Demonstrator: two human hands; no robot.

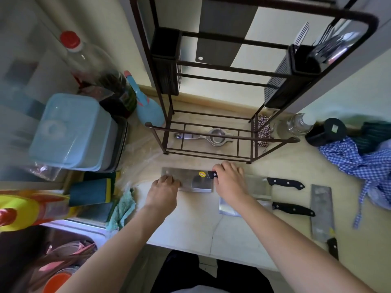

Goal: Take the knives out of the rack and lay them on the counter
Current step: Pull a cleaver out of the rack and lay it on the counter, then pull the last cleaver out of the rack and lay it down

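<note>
Cleaver flat on the counter, just in front of the dark metal rack. Right hand wrapped around its black handle; left hand with fingertips pressed on the blade's left part. To the right, three more knives: two with handles pointing right, one lengthwise, handle at the counter's edge.

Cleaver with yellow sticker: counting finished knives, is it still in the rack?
No, the cleaver lies flat on the counter, both hands on it.
</note>
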